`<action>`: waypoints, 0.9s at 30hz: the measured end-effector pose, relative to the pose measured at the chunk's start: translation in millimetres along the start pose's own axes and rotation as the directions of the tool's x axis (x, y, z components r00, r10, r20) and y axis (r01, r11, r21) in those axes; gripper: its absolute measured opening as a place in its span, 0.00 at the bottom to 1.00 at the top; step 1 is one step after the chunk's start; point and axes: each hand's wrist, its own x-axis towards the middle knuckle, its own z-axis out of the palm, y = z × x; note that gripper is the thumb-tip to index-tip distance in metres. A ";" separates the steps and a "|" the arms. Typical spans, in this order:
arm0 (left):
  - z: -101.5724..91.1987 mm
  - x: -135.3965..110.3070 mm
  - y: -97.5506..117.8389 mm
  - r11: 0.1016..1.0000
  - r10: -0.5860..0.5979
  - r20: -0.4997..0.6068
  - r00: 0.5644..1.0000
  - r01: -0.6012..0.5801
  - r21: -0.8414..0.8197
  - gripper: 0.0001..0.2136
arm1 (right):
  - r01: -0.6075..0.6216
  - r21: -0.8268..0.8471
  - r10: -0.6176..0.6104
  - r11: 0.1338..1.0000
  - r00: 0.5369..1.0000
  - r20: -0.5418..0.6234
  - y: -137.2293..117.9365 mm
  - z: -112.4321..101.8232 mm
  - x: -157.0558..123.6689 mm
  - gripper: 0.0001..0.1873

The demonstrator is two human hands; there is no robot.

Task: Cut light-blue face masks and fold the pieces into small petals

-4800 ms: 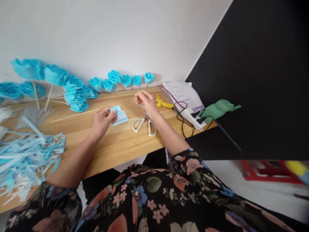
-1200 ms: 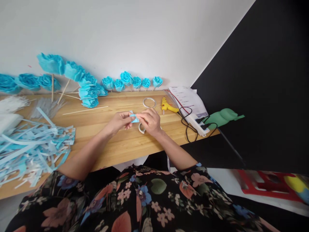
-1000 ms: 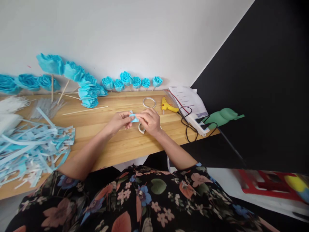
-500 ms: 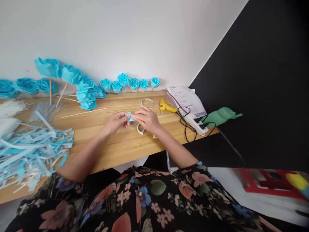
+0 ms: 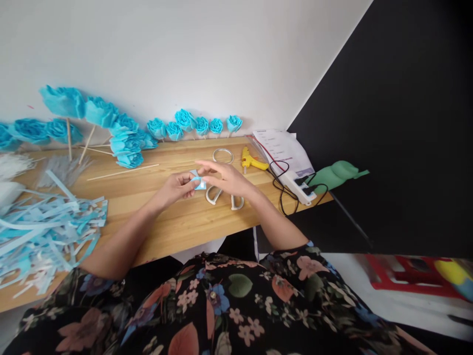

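Note:
A small folded piece of light blue paper [image 5: 200,184] is pinched between the thumb and fingers of my left hand [image 5: 178,187]. My right hand [image 5: 227,178] hovers over the paper from the right, its fingers stretched out and apart. The right thumb is close to the paper's edge; whether it touches I cannot tell. Beneath the right hand lie scissors with white loop handles [image 5: 237,206], their blades hidden. Just behind that hand a silvery ring [image 5: 222,149] rests on the wooden table [image 5: 173,222].
Blue paper roses [image 5: 185,120] on sticks line the wall. A thin stick [image 5: 123,172] lies on the table, with shredded paper strips [image 5: 48,231] at left. At right are a yellow glue gun [image 5: 253,160], a power strip [image 5: 301,190], cables, printed sheets [image 5: 284,148] and a green object [image 5: 338,175].
My right hand has loosened from the paper and spread its fingers, showing more of the paper and the scissor handles. My left hand keeps its pinch. The view has shifted slightly.

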 end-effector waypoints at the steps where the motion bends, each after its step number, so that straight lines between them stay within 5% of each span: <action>1: -0.2 -0.1 0.3 1.000 0.010 -0.005 1.000 -0.010 0.004 0.18 | -0.035 0.048 0.034 0.998 0.999 0.005 1.3 3.8 0.4 0.26; 6: -0.3 1.6 0.2 0.991 0.104 -0.162 0.981 -0.116 -0.064 0.19 | -0.108 0.209 0.145 0.972 0.975 -0.171 9.4 27.9 1.7 0.29; 11: 2.5 4.4 -2.9 0.987 0.140 -0.152 0.978 -0.150 -0.057 0.19 | -0.089 0.317 0.201 0.944 0.918 -0.342 13.2 43.1 3.4 0.26; 16: 3.4 6.6 -7.1 0.983 0.150 -0.201 0.968 -0.167 -0.071 0.17 | -0.080 0.362 0.209 0.929 0.920 -0.333 16.4 47.0 -1.3 0.26; 22: 3.2 2.7 -3.6 0.994 0.100 -0.118 0.988 -0.104 -0.030 0.17 | -0.100 0.312 0.194 0.945 0.938 -0.287 18.1 43.5 -6.7 0.28; 27: 4.0 2.5 -4.8 0.991 0.133 -0.073 0.988 -0.131 0.036 0.18 | -0.140 0.375 0.281 0.916 0.892 -0.354 8.9 62.7 -13.7 0.26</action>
